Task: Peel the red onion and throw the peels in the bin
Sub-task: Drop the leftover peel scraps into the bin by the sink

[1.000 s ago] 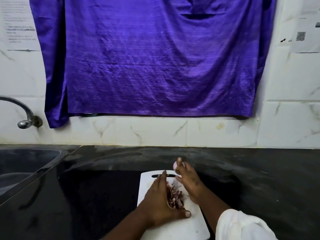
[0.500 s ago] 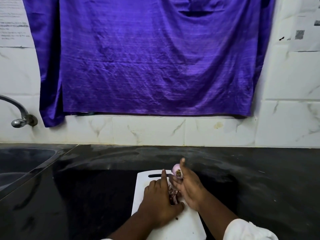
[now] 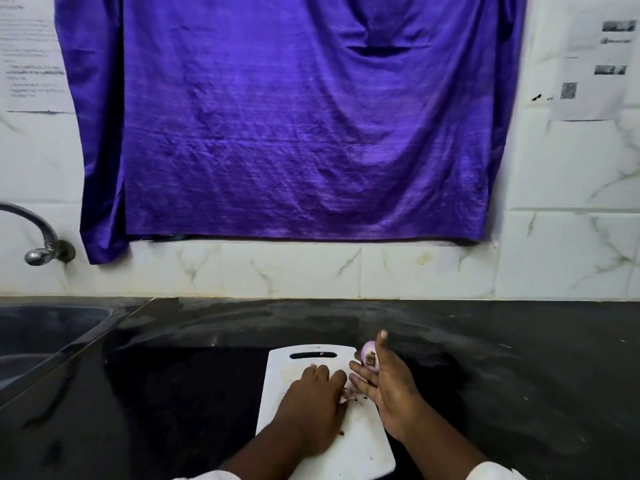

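Note:
My right hand [image 3: 388, 386] stands on edge at the right side of the white cutting board [image 3: 363, 445], palm facing left. Its thumb and forefinger pinch the peeled, pale purple red onion [image 3: 368, 355] just beyond the board's far right corner, while its other fingers stretch toward my left hand. My left hand [image 3: 311, 407] lies palm down on the board with its fingers curled over a small heap of dark red onion peels [image 3: 350, 398]. A few of the peels stick out between the two hands. No bin is in view.
The board lies on a black stone counter [image 3: 519, 375]. A sink [image 3: 41, 337] with a wall tap [image 3: 41, 251] is at the left. A purple cloth [image 3: 294, 126] hangs on the tiled wall behind, with paper sheets [image 3: 595, 64] taped beside it.
My left hand has curled its fingers over the peels and dragged them rightward. My right hand has turned its palm toward them, still holding the onion at the board's far corner.

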A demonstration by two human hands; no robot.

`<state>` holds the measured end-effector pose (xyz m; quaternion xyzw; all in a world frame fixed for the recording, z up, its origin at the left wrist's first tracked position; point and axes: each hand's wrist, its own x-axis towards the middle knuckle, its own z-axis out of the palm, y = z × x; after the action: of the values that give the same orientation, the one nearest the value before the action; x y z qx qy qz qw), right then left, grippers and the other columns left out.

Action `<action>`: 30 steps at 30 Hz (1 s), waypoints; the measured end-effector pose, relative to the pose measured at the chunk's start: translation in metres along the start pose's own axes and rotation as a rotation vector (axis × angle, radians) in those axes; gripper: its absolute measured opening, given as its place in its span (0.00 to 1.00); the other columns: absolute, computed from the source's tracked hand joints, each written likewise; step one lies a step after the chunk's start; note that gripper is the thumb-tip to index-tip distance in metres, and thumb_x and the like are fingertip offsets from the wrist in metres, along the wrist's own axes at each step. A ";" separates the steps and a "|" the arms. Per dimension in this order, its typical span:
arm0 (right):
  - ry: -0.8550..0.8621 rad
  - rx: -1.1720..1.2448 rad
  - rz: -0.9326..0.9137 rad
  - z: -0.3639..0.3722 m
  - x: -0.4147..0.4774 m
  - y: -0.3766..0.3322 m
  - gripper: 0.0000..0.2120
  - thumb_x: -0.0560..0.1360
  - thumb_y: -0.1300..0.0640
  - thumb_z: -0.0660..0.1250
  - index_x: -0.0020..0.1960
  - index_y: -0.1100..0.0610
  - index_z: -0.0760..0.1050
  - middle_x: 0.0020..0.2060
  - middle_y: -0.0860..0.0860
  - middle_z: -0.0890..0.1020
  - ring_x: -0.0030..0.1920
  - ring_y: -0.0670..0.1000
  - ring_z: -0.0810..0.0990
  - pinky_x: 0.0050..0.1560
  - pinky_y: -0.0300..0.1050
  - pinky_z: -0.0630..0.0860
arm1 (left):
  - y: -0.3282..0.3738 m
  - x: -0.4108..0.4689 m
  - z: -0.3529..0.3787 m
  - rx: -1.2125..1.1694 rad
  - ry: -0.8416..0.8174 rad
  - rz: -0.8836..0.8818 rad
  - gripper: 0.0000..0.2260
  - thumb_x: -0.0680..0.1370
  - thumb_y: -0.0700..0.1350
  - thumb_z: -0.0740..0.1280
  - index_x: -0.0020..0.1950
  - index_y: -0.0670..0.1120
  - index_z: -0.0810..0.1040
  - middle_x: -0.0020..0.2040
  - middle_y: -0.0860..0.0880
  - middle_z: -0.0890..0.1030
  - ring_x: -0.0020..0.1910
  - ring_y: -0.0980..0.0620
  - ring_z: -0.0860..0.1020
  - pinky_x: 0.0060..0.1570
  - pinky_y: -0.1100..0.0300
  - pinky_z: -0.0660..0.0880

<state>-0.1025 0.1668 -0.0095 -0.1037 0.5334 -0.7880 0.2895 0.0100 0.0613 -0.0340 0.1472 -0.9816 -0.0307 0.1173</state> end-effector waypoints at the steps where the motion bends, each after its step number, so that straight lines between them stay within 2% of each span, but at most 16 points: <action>1: -0.001 0.000 0.005 0.000 -0.003 0.001 0.27 0.79 0.37 0.61 0.67 0.57 0.70 0.60 0.60 0.82 0.58 0.59 0.84 0.58 0.54 0.80 | 0.001 -0.001 -0.002 -0.011 -0.006 0.005 0.16 0.84 0.55 0.54 0.68 0.50 0.69 0.65 0.44 0.75 0.67 0.41 0.72 0.60 0.48 0.74; 7: -0.017 0.053 0.036 0.008 -0.025 0.001 0.33 0.78 0.36 0.61 0.70 0.62 0.70 0.54 0.62 0.85 0.53 0.58 0.86 0.42 0.49 0.83 | 0.006 -0.009 -0.013 -0.145 0.019 -0.009 0.13 0.83 0.52 0.57 0.63 0.47 0.73 0.59 0.43 0.81 0.58 0.40 0.80 0.53 0.50 0.75; 12: -0.087 0.159 0.060 0.015 -0.045 -0.005 0.38 0.77 0.36 0.62 0.74 0.64 0.66 0.52 0.67 0.86 0.52 0.62 0.87 0.44 0.52 0.84 | 0.002 -0.028 -0.032 -0.320 0.096 -0.028 0.10 0.80 0.51 0.57 0.58 0.51 0.74 0.57 0.48 0.83 0.57 0.43 0.80 0.54 0.50 0.77; 14: -0.143 0.191 0.074 0.025 -0.054 -0.008 0.38 0.77 0.36 0.61 0.72 0.67 0.68 0.51 0.67 0.86 0.50 0.61 0.88 0.46 0.52 0.83 | -0.002 -0.040 -0.048 -0.347 0.151 -0.019 0.08 0.81 0.50 0.58 0.55 0.50 0.74 0.57 0.48 0.83 0.55 0.45 0.80 0.51 0.54 0.75; 16: -0.200 0.209 0.082 0.041 -0.065 -0.009 0.37 0.78 0.36 0.61 0.67 0.69 0.71 0.53 0.68 0.85 0.48 0.61 0.87 0.49 0.52 0.82 | -0.011 -0.055 -0.064 -0.373 0.208 -0.017 0.04 0.83 0.48 0.59 0.49 0.53 0.71 0.53 0.48 0.83 0.51 0.46 0.81 0.44 0.57 0.71; 18: -0.245 0.231 0.087 0.060 -0.077 -0.007 0.35 0.78 0.37 0.61 0.65 0.68 0.72 0.55 0.69 0.84 0.48 0.62 0.86 0.52 0.53 0.82 | -0.023 -0.073 -0.083 -0.380 0.254 -0.052 0.10 0.84 0.47 0.60 0.43 0.55 0.66 0.47 0.49 0.82 0.45 0.47 0.80 0.41 0.57 0.69; 21: -0.323 0.236 0.133 0.102 -0.097 0.008 0.35 0.78 0.36 0.60 0.64 0.68 0.73 0.50 0.66 0.85 0.45 0.59 0.87 0.48 0.50 0.85 | -0.049 -0.109 -0.105 -0.355 0.272 -0.124 0.07 0.83 0.47 0.61 0.45 0.51 0.69 0.48 0.46 0.83 0.46 0.44 0.80 0.41 0.55 0.69; 25: -0.462 0.240 0.198 0.172 -0.134 0.051 0.34 0.70 0.36 0.63 0.60 0.65 0.75 0.44 0.62 0.85 0.42 0.55 0.86 0.46 0.46 0.84 | -0.093 -0.182 -0.127 -0.318 0.357 -0.220 0.05 0.80 0.48 0.61 0.46 0.48 0.70 0.49 0.40 0.83 0.48 0.37 0.81 0.43 0.51 0.72; 27: -0.548 0.246 0.250 0.203 -0.155 0.074 0.31 0.72 0.36 0.62 0.55 0.64 0.76 0.42 0.60 0.86 0.40 0.52 0.87 0.46 0.46 0.84 | -0.114 -0.223 -0.135 -0.287 0.392 -0.295 0.06 0.80 0.47 0.62 0.46 0.46 0.71 0.49 0.39 0.83 0.49 0.36 0.81 0.44 0.49 0.73; 30: -0.666 0.184 0.358 0.250 -0.189 0.127 0.31 0.74 0.35 0.61 0.55 0.63 0.76 0.42 0.60 0.86 0.41 0.52 0.87 0.49 0.46 0.85 | -0.153 -0.296 -0.132 -0.246 0.392 -0.423 0.06 0.81 0.45 0.63 0.47 0.44 0.72 0.48 0.40 0.83 0.49 0.37 0.81 0.45 0.47 0.75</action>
<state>0.2128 0.0459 0.0059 -0.2326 0.3471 -0.6928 0.5877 0.3598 -0.0001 0.0141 0.3361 -0.8768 -0.1438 0.3124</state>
